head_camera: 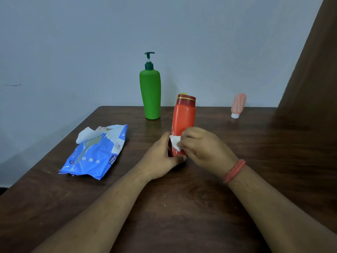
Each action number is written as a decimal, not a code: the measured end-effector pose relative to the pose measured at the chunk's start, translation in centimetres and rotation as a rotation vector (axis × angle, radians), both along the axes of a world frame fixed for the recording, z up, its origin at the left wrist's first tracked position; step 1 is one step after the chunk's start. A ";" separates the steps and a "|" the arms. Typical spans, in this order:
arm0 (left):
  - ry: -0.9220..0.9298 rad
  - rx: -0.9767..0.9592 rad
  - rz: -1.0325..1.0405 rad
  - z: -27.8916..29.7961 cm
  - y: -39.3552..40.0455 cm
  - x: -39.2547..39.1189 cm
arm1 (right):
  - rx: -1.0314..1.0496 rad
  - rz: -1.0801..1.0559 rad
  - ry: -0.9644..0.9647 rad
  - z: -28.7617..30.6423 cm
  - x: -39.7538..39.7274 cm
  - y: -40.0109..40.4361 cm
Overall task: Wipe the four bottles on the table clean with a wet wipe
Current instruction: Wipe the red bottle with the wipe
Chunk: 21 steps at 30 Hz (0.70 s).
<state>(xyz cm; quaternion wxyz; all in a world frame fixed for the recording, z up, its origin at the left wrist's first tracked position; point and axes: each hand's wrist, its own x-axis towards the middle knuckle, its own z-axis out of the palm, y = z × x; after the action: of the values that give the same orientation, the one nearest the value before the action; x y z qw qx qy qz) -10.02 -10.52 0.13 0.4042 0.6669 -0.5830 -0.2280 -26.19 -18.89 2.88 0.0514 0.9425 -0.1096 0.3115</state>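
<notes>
An orange bottle [183, 123] with a dark red cap ringed in gold stands near the middle of the dark wooden desk [182, 207], tilted slightly. The left hand [161, 157] curls round its lower part from the left, thumb at the base. The right hand [202, 145] pinches a small white wet wipe [175, 143] against the bottle's lower front. A green pump bottle [150, 94] stands farther back, a pink tube [238, 105] far right.

The blue wipes pack [94, 154] bears partly legible white lettering, "mee", beside a barcode too small to read
</notes>
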 end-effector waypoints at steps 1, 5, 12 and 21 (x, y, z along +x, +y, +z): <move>-0.003 0.001 -0.001 0.0 0.0 0.0 | 0.018 -0.025 -0.026 0.0 0.0 -0.1; -0.011 0.008 -0.003 0.0 0.0 0.0 | 0.067 -0.036 -0.061 0.0 0.0 -0.2; 0.004 0.005 -0.001 -0.1 -0.1 0.1 | 0.106 -0.040 -0.085 -0.2 0.0 -0.5; 0.026 0.008 -0.010 -0.1 -0.2 0.2 | 0.135 -0.026 -0.017 -0.4 0.0 -0.2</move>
<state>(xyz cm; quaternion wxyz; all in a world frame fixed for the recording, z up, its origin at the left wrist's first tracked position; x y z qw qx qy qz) -9.81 -10.69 0.00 0.4080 0.6627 -0.5799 -0.2410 -26.19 -19.12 2.51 -0.0094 0.9396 -0.1432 0.3108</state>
